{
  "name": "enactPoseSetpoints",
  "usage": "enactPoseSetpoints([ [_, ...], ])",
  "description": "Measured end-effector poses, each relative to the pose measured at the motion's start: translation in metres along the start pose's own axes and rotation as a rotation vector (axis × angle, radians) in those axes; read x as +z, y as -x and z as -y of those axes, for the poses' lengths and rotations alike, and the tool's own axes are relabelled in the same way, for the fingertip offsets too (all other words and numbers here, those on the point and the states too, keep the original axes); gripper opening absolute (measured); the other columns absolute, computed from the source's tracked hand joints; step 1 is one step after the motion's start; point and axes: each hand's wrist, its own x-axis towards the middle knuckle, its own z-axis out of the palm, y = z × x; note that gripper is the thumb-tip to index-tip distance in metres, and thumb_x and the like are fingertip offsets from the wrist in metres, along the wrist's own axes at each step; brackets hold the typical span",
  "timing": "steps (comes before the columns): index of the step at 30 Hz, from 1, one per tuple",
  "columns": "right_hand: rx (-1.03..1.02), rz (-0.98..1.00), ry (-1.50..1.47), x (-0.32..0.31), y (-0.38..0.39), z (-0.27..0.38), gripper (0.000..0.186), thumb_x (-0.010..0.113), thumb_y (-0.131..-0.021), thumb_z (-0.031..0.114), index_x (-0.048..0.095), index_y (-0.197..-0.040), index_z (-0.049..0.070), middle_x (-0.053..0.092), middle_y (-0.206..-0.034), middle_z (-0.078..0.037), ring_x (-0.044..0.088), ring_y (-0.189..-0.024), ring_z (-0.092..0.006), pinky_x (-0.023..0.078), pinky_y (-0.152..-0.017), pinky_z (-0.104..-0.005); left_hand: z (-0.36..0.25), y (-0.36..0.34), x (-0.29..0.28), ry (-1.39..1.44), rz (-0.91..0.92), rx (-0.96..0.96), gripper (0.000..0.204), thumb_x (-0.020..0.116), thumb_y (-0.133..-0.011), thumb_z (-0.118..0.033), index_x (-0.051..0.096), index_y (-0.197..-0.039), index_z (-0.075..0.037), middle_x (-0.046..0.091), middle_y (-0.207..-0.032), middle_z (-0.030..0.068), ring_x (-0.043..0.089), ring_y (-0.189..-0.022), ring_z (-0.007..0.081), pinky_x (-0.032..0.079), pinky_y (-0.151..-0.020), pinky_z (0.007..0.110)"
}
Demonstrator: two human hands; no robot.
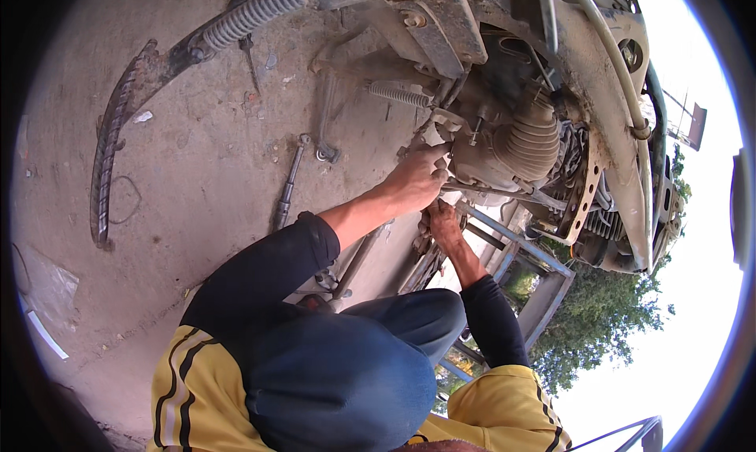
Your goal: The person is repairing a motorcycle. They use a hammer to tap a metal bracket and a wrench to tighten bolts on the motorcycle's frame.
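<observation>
My left hand (pixel 417 178) reaches up to the dirty underside of a vehicle, with its fingers closed at a small metal part beside a ribbed rubber boot (pixel 534 141). What the fingertips grip is hidden. Just below it and to the right, my right hand (pixel 447 227) is closed, its fingers curled near a thin metal rod (pixel 504 192); I cannot make out what it holds. Above the left hand, a small coil spring (pixel 399 95) stretches toward a bracket. A bolt (pixel 477 126) sticks out beside the boot.
A long-handled tool (pixel 290 186) lies on the concrete floor (pixel 213 161), left of my hands. At the upper left, a rusty arm with a large coil spring (pixel 256 15) ends in a ribbed bar (pixel 105 164). A blue metal frame (pixel 557 275) stands to the right.
</observation>
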Motion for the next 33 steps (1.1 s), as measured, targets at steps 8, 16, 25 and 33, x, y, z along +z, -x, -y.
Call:
enactPoseSetpoints([
  [8, 0.006, 0.012, 0.050, 0.000, 0.001, -0.001, 0.042, 0.050, -0.109, 0.040, 0.055, -0.088, 0.003, 0.047, -0.061, -0.001, 0.050, -0.050, -0.0167, 0.040, -0.047, -0.0326, -0.027, 0.008, -0.003, 0.485, -0.069, -0.157, 0.054, 0.051, -0.104, -0.008, 0.043, -0.157, -0.010, 0.062, -0.106, 0.0005, 0.055, -0.084, 0.0080, 0.050, -0.060, 0.025],
  [16, -0.118, 0.048, 0.060, -0.006, -0.011, -0.015, 0.044, 0.049, -0.108, 0.038, 0.058, -0.089, -0.001, 0.054, -0.061, -0.006, 0.056, -0.049, -0.0183, 0.045, -0.045, -0.0342, -0.026, -0.008, 0.015, 0.517, -0.353, -0.138, 0.032, 0.057, -0.102, -0.006, 0.066, -0.130, 0.006, 0.071, -0.105, 0.0050, 0.063, -0.083, 0.0108, 0.052, -0.073, 0.024],
  [25, -0.230, 0.108, 0.072, -0.013, -0.016, -0.027, 0.047, 0.048, -0.108, 0.041, 0.058, -0.090, -0.002, 0.056, -0.063, -0.008, 0.057, -0.051, -0.0193, 0.047, -0.048, -0.0344, -0.031, -0.019, 0.005, -0.078, -0.280, -0.225, 0.024, 0.060, -0.098, -0.008, 0.071, -0.112, 0.008, 0.075, -0.085, 0.0126, 0.069, -0.073, 0.0157, 0.054, -0.061, 0.029],
  [33, -0.373, 0.168, 0.054, -0.014, -0.020, -0.028, 0.052, 0.048, -0.108, 0.043, 0.060, -0.091, -0.005, 0.057, -0.061, -0.010, 0.059, -0.051, -0.0211, 0.049, -0.048, -0.0367, -0.039, -0.014, -0.005, -0.649, -0.210, -0.169, 0.024, 0.056, -0.101, -0.007, 0.069, -0.111, 0.010, 0.074, -0.087, 0.0146, 0.074, -0.075, 0.0216, 0.056, -0.063, 0.031],
])
